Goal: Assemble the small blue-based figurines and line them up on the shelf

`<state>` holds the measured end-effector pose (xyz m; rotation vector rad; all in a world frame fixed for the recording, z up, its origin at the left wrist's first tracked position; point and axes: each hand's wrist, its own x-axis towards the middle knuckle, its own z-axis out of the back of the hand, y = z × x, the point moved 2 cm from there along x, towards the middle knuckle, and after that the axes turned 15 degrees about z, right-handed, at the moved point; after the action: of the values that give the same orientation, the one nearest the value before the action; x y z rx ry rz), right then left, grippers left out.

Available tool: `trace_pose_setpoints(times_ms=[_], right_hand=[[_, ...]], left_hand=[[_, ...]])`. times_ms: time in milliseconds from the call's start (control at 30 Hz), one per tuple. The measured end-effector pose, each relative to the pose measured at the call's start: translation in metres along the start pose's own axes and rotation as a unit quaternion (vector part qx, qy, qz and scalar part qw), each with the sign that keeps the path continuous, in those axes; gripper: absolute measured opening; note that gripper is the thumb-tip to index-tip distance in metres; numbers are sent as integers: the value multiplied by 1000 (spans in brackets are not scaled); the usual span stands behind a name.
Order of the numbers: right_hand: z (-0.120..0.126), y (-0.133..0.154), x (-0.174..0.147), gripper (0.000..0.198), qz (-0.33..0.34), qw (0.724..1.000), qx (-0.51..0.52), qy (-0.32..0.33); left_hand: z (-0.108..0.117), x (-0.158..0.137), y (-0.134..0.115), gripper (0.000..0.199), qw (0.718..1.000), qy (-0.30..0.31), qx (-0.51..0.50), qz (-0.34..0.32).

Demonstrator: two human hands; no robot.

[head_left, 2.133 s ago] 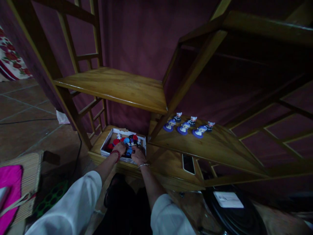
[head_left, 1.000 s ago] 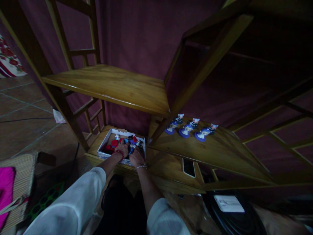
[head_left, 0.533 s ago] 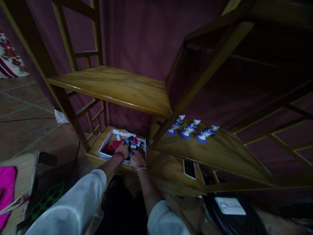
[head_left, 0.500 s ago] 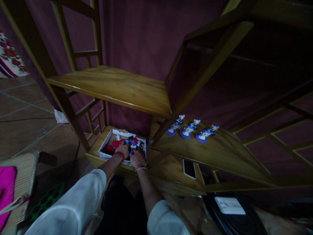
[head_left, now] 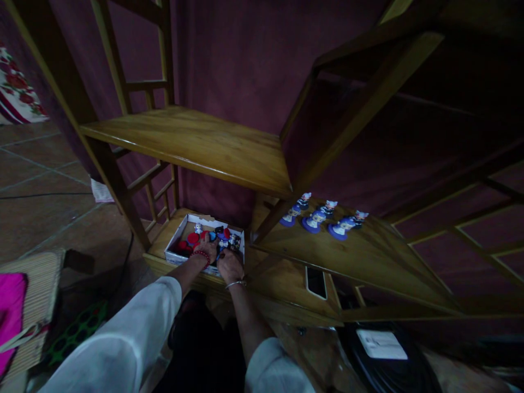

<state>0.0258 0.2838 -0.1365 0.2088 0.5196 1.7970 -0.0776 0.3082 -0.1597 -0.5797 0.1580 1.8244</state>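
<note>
A shallow white cardboard box sits on the low wooden shelf, holding a jumble of small figurines in red, blue, black and white. Both my hands reach down into it. My left hand, with a red bead bracelet, lies over the middle figurines beside a red one; its fingers stretch forward, apart. Close to its right, my right hand, wearing a silver bangle, has bent fingers drawn together at the box's front right. What they pinch is hidden. A small white figurine stands at the box's back.
Several figurines on purple bases stand in rows on the right shelf. A phone lies lower down. An upper shelf overhangs the box, and a slanted wooden post rises at right. A black lidded container stands below.
My right hand has shifted slightly within the box, and its fingers look more drawn in. My left hand stays almost in place. The camera view has moved a little.
</note>
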Motion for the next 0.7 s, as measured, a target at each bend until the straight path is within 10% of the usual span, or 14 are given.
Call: trace_pose_setpoints(times_ms=[700], right_hand=[[-1, -1, 2, 19, 21, 1000, -2, -3]], left_hand=[[4, 5, -7, 41, 993, -84, 2, -87]])
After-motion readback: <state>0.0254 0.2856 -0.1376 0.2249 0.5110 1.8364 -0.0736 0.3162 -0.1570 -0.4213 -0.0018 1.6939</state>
